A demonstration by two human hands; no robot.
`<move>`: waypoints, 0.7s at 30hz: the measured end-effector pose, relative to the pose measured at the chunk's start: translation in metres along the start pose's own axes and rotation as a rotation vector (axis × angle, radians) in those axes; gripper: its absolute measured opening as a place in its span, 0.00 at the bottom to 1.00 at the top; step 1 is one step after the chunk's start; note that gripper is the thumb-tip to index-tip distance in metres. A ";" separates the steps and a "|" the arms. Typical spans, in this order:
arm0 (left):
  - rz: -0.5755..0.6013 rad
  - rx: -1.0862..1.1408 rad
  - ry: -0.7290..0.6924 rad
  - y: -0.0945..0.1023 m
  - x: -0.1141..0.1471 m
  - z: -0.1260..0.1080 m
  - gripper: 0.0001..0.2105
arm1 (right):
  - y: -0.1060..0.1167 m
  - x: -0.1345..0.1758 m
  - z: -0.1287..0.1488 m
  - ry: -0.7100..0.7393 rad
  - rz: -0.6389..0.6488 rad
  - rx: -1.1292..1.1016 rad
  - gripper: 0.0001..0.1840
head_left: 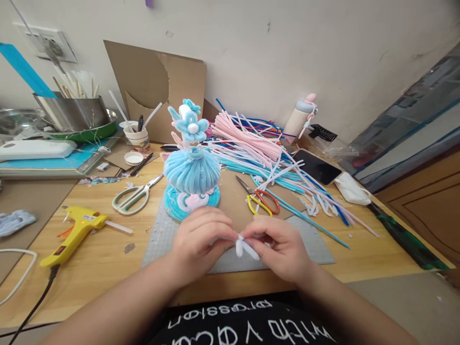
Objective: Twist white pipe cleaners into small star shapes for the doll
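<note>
A small white piece of bent pipe cleaner is pinched between my two hands over the front of the grey cutting mat. My left hand closes thumb and fingers on its left side. On the other side, my right hand grips it in the same way, and the fingertips hide part of the piece. Just beyond my left hand stands a pipe-cleaner figure with a pleated light-blue skirt, a flower-like top and a round blue base.
A yellow glue gun and white-handled scissors lie at left. Orange-and-yellow scissors rest beyond my right hand. Pink pipe cleaners and others are heaped behind, near a phone and a bottle. Cardboard leans on the wall.
</note>
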State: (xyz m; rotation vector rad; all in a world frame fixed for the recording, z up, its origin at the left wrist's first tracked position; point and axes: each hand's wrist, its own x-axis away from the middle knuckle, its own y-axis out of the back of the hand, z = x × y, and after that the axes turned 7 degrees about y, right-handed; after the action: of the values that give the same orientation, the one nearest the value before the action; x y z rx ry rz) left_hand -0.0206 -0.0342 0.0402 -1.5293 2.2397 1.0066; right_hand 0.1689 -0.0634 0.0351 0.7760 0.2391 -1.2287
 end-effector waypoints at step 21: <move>-0.075 -0.394 -0.589 0.018 0.022 0.000 0.09 | 0.014 0.000 0.030 0.522 0.144 0.384 0.11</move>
State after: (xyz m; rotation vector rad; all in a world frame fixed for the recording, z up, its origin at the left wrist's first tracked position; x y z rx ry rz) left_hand -0.0463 -0.0466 0.0352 -1.2097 1.6295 1.6839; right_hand 0.1745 -0.0811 0.0629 1.4240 0.3694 -0.9263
